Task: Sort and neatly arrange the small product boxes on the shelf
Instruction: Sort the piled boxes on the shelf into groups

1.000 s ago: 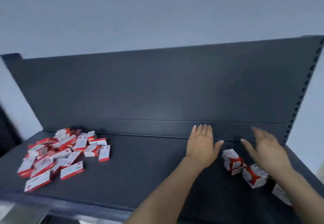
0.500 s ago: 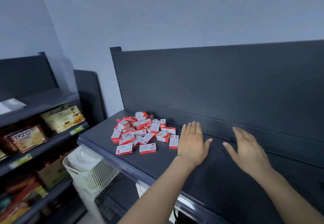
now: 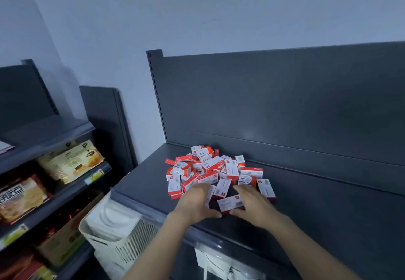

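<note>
Shelving dominates the view: a dark shelf (image 3: 140, 183) with a tall back panel (image 3: 285, 104) behind it. Left of it, a neighbouring rack (image 3: 54, 194) holds snack packets, and a white slatted basket (image 3: 122, 242) sits below the shelf's front edge. A jumbled pile of red-and-white boxes (image 3: 210, 168) lies on the shelf's left part, close to the back panel. Both hands reach into the pile's near edge. The left hand (image 3: 195, 203) curls loosely over boxes there, while the right hand (image 3: 252, 205) does likewise; 1 box (image 3: 230, 203) lies between them, touched by both thumbs, neither hand clearly clamped.
</note>
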`<action>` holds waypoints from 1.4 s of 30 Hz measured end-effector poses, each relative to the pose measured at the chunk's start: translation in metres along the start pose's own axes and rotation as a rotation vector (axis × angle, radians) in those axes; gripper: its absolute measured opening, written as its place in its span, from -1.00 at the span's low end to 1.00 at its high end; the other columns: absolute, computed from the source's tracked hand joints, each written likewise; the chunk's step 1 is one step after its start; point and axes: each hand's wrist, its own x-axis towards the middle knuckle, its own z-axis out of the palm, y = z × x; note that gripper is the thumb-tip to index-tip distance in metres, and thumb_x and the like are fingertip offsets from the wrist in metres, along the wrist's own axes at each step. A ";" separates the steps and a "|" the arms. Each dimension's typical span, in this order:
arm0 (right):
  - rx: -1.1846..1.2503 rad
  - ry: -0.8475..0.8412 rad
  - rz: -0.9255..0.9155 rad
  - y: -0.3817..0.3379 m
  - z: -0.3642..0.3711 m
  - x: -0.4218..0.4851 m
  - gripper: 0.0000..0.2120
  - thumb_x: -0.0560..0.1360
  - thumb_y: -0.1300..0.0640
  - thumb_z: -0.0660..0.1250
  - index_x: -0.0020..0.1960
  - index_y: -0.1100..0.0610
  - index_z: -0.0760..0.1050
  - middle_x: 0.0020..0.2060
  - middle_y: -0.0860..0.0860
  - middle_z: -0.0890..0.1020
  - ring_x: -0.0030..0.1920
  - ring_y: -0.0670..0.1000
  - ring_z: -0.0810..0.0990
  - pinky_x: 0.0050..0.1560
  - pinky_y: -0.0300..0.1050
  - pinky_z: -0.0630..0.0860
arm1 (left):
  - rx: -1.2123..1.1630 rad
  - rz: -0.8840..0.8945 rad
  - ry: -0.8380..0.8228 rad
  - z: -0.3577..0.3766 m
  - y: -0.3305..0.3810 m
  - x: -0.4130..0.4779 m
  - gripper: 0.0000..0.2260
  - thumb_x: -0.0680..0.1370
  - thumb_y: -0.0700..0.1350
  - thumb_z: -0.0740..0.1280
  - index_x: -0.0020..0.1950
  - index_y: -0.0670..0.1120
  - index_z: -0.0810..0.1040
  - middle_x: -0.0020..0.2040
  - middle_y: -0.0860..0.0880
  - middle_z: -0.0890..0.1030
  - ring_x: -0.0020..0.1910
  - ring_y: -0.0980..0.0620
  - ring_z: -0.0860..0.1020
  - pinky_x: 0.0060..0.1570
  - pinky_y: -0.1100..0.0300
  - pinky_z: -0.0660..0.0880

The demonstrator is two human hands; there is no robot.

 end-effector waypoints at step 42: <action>-0.105 0.191 0.620 0.171 -0.093 -0.227 -0.60 0.47 -0.02 0.35 0.20 0.19 0.42 0.16 0.11 0.46 0.18 0.15 0.46 0.10 -0.05 0.43 | 0.088 0.538 -0.076 0.114 0.282 0.014 -0.76 0.41 0.01 0.44 -0.07 -0.12 0.54 0.01 -0.07 0.56 -0.01 -0.06 0.53 -0.04 0.10 0.45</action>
